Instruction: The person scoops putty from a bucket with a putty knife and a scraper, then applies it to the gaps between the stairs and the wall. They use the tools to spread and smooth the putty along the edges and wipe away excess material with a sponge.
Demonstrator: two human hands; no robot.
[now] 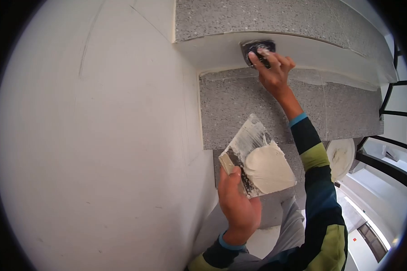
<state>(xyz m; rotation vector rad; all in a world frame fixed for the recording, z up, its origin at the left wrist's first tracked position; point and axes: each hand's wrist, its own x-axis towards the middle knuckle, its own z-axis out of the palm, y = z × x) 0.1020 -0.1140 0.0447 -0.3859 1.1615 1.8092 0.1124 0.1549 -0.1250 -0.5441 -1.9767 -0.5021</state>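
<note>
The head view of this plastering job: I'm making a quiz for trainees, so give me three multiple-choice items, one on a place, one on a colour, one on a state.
1. Where is the right hand?
A. Up at the white band between the two grey speckled surfaces
B. Down at the bucket
C. Flat on the left wall

2. What colour is the putty heaped on the board?
A. Red
B. Off-white
C. Black

3. What is the left hand doing?
A. Hanging open
B. Closed in a grip on the board's near edge
C. Pressing on the wall

Answers:
1 A, its fingers press a small dark tool against the white band.
2 B, the mound is creamy white.
3 B, thumb and fingers wrap round the edge.
</note>
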